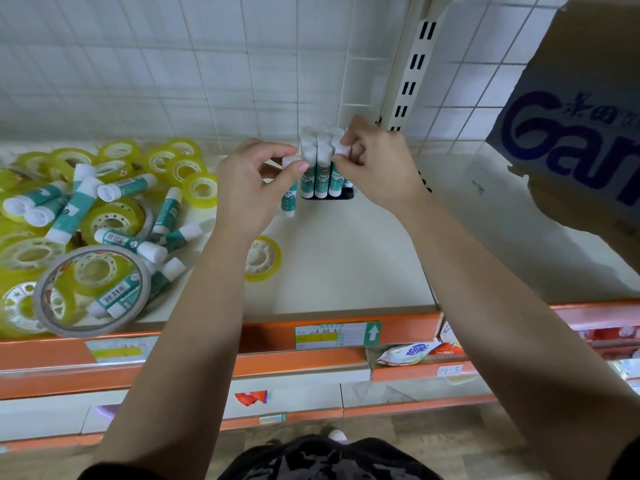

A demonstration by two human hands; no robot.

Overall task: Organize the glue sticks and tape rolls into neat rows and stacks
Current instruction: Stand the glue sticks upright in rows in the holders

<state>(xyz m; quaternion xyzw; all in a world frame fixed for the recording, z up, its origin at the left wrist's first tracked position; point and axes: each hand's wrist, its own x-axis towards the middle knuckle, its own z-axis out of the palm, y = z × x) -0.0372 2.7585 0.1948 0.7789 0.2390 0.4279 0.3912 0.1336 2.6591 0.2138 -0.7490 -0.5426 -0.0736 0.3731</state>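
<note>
- Two hands at standing glue-stick block (319, 174), shelf (346, 254) rear.
- left hand (252, 188): pinches upright glue stick (289, 199) beside block.
- right hand (377, 168): pinches a block stick's cap (342, 149).

Left hand (254, 188) pinches an upright glue stick (289, 199) just left of a standing cluster (320, 173); right hand (377, 168) pinches a cap (343, 149) on the cluster's right side.

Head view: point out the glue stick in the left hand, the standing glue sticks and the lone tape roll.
held glue stick (289, 199), head view, teal label on its body.
standing glue sticks (321, 179), head view, front middle stick's label.
lone tape roll (274, 259), head view, yellow rim, right side.
</note>
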